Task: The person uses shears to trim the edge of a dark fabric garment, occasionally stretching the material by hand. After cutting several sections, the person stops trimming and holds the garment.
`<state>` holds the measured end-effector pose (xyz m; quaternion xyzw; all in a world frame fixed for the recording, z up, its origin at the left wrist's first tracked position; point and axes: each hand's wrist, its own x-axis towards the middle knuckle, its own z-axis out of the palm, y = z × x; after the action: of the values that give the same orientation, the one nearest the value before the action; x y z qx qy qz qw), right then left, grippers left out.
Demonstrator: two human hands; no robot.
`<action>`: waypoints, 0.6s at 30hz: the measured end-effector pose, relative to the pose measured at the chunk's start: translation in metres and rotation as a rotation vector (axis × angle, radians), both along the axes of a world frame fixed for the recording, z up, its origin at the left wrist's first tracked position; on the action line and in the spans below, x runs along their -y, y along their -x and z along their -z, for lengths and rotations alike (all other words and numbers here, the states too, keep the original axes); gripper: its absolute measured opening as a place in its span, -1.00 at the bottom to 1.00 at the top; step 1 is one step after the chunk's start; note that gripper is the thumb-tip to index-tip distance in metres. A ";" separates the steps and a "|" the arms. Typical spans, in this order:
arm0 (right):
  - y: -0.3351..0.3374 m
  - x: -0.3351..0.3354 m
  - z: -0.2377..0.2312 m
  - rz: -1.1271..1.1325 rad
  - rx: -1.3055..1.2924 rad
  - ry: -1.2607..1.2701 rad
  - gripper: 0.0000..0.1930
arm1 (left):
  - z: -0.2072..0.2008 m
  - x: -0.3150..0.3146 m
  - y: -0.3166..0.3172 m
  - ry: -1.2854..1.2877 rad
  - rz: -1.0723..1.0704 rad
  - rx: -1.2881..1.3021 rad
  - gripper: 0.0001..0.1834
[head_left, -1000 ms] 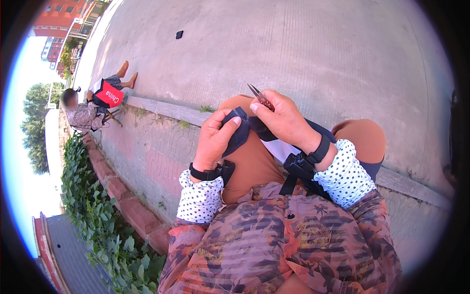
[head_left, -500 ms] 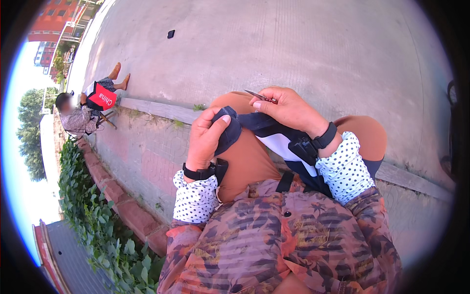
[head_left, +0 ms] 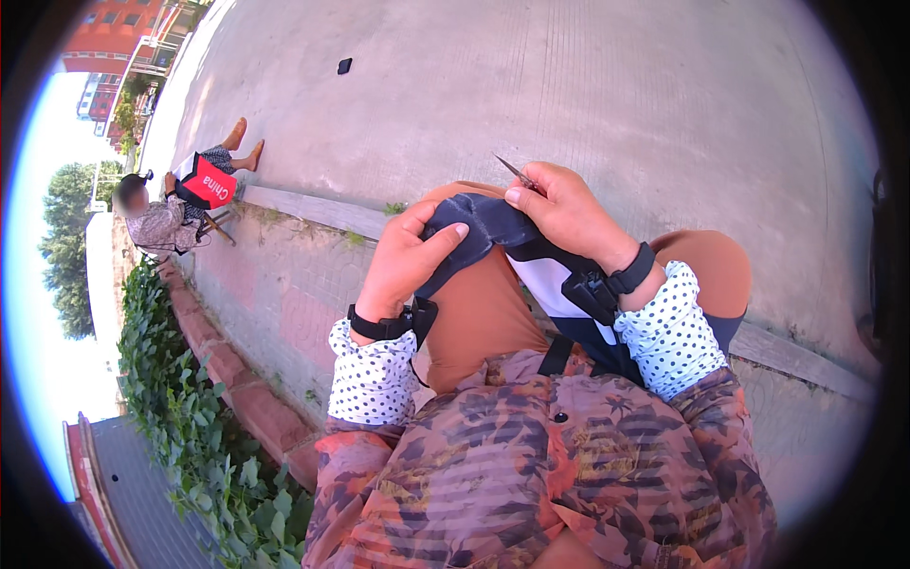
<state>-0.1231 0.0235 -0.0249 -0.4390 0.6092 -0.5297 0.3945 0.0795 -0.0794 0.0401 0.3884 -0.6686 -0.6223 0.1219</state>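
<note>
outdoor yard | concrete pavement (head_left: pixel 588 85) | brick-edged ledge (head_left: pixel 237 379) | ivy (head_left: pixel 180 417)

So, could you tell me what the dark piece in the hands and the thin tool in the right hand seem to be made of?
The dark piece looks like soft matte fabric, navy or black: it folds and creases under the left hand. The thin tool, pinched by the right hand, looks like metal, slim, pointed and slightly shiny, though it is too small to be sure. The ground looks like rough grey concrete.

A seated person (head_left: pixel 166 213) with a red bag (head_left: pixel 210 185) sits far off by a concrete ledge (head_left: pixel 313 209), above leafy bushes (head_left: pixel 190 427) and brick edging (head_left: pixel 256 408).
</note>
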 end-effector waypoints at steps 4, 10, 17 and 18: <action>-0.001 -0.002 0.000 0.007 -0.052 0.017 -0.74 | 0.001 0.003 0.001 -0.055 -0.012 0.032 -0.79; -0.008 -0.012 -0.014 0.011 0.142 0.184 -0.58 | 0.003 0.006 -0.001 -0.088 -0.038 0.000 -0.80; -0.023 -0.023 -0.019 -0.246 0.368 -0.137 -0.52 | 0.005 0.004 0.000 -0.077 -0.062 -0.039 -0.81; -0.025 -0.024 -0.015 -0.273 0.374 -0.123 -0.53 | 0.006 0.004 -0.001 -0.070 -0.066 -0.036 -0.81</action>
<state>-0.0978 0.0472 -0.0100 -0.3865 0.4915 -0.5055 0.5945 0.0801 -0.0830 0.0345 0.4029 -0.6310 -0.6479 0.1407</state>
